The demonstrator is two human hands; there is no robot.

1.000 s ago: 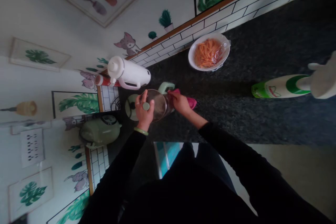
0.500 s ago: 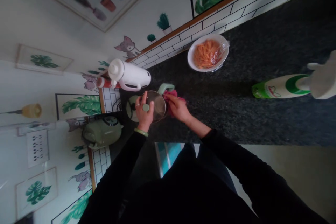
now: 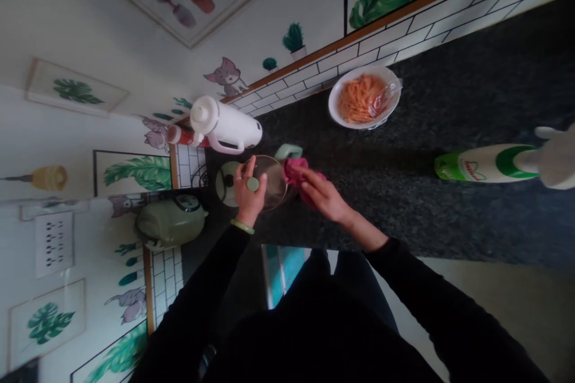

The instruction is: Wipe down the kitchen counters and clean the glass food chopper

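My left hand (image 3: 248,196) holds a round glass lid (image 3: 275,182), its thumb and fingers on either side of the pale green knob (image 3: 253,184). A crumpled dark pink cloth (image 3: 296,172) is gripped in my right hand (image 3: 327,197), close to the lid's right edge. Just beyond the cloth, a light green handle (image 3: 288,151) sticks out; what it belongs to is mostly hidden under the lid. A pale green round object (image 3: 227,182) lies partly behind my left hand.
A white jug (image 3: 227,125) stands by the wall, with a red-topped container (image 3: 179,135) behind it. A green rice cooker (image 3: 173,219) sits at the left. Farther right are a film-covered bowl of shredded orange food (image 3: 365,97) and a green-and-white pump bottle (image 3: 487,161) on the dark counter (image 3: 404,209).
My right hand has moved to the right and slightly down, drawing the cloth out from the lid's edge. My left hand keeps its hold on the lid. The view has shifted slightly.
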